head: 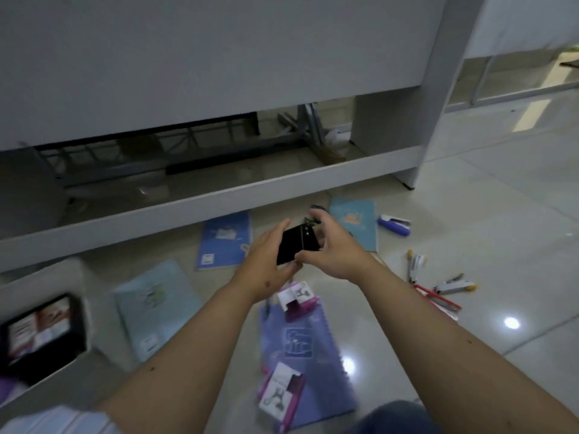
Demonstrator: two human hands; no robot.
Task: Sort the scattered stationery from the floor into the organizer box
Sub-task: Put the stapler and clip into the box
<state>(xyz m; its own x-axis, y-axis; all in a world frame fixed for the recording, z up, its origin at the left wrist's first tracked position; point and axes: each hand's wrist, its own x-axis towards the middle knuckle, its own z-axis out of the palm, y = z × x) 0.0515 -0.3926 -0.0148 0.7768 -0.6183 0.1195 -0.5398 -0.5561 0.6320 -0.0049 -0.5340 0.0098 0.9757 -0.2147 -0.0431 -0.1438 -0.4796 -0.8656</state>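
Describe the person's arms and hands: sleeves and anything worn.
Both forearms are bare to the elbow; no watch, ring or glove shows on the left hand or right hand. A light striped sleeve edge shows at lower left; dark blue fabric at the bottom.

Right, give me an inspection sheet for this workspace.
Surface: glossy tiled floor, lamp glare.
Job's things: black flat item held by both hands; notebooks scattered; organizer box at left, partly filled.
Clutter: staplers, small purple-white boxes.
Grips: left hand and right hand both grip the black item.
Cables: nothing seen.
Surroundings: white desk panel.
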